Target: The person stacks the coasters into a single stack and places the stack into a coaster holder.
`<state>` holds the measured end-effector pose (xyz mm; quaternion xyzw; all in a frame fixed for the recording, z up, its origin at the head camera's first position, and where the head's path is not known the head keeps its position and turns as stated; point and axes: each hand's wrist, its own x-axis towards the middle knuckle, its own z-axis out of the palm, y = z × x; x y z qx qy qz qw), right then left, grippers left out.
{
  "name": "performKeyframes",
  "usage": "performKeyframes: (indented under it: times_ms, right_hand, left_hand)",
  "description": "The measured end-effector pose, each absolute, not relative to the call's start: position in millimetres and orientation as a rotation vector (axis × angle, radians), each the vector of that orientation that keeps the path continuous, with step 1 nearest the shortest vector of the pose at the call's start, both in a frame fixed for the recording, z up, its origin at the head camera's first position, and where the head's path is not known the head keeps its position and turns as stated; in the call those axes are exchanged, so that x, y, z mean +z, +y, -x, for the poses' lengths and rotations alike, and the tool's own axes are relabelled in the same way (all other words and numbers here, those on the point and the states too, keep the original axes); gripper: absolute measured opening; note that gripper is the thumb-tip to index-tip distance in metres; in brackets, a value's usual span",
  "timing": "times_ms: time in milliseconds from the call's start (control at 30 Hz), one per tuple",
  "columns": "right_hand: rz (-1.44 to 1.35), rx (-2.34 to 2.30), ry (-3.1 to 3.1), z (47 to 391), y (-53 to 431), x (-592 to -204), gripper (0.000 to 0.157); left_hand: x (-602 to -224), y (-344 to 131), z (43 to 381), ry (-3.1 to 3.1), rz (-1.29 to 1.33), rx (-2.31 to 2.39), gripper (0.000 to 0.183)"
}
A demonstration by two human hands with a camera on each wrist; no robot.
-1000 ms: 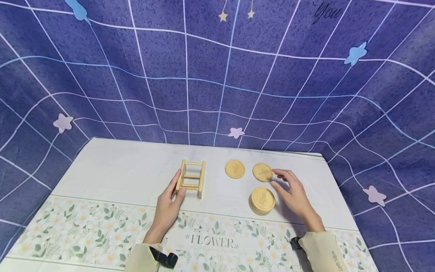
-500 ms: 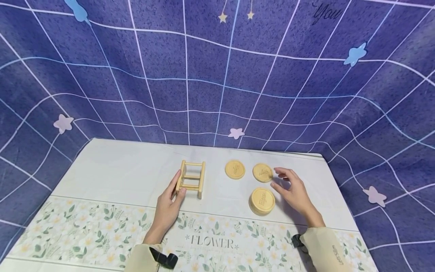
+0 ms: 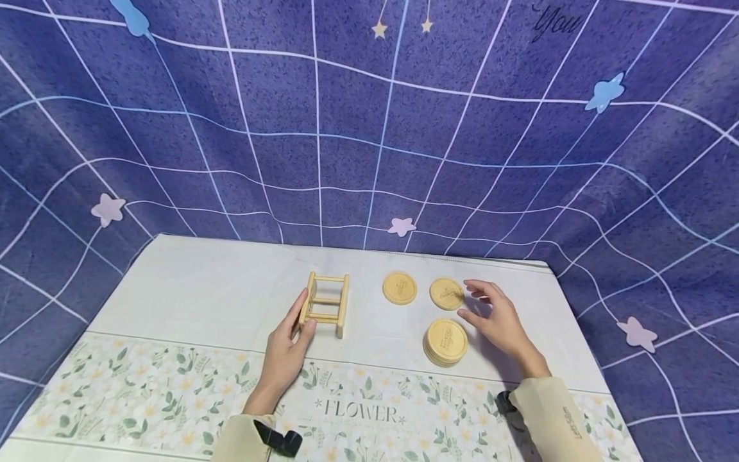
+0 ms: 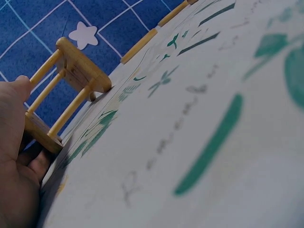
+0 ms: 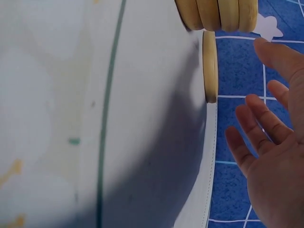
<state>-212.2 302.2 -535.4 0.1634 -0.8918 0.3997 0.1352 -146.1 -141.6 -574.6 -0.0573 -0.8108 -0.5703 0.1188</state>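
My left hand (image 3: 287,353) grips the left side of a small wooden coaster rack (image 3: 326,299), which stands on the table with two side panels joined by thin rods. In the left wrist view the thumb and fingers lie around one panel of the rack (image 4: 71,61). My right hand (image 3: 498,317) is at the right edge of a round wooden coaster (image 3: 446,293), fingers spread and thumb apart. The right wrist view shows that hand (image 5: 273,142) with nothing in it, near a coaster (image 5: 210,66) lying flat. Closer to me stands a stack of coasters (image 3: 446,342).
Another single coaster (image 3: 399,287) lies between the rack and the right coaster. The white tablecloth (image 3: 219,282) has a floral band with the word FLOWER along the front. A blue curtain (image 3: 346,154) with grid lines and stars hangs behind the table.
My right hand has shifted slightly, its fingers lifting a little away from the right coaster's edge. The left hand and the rack have stayed in place.
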Motion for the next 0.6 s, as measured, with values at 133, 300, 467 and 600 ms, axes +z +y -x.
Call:
performKeyframes:
  times_ms: [133,300,467,600]
  right_hand:
    - [-0.493,1.158,-2.585,214.3,299.6,-536.3,0.064]
    - [-0.498,1.154,-2.604,215.5,297.7,-538.2,0.064]
    - [-0.49,1.16,-2.63,218.1,297.0,-540.6,0.065]
    - [-0.483,1.158,-2.639,221.3,297.1,-543.1,0.066]
  left_hand:
    - [-574.2,-141.5,146.0,-2.368,0.168,-1.67,0.063]
    - [-574.3,-141.1,145.9,-2.365,0.172,-1.679,0.063]
    - [-574.3,-141.2,145.6,-2.365,0.172,-1.673,0.063]
    - [-574.0,-141.3,145.6,-2.357,0.181,-1.678,0.063]
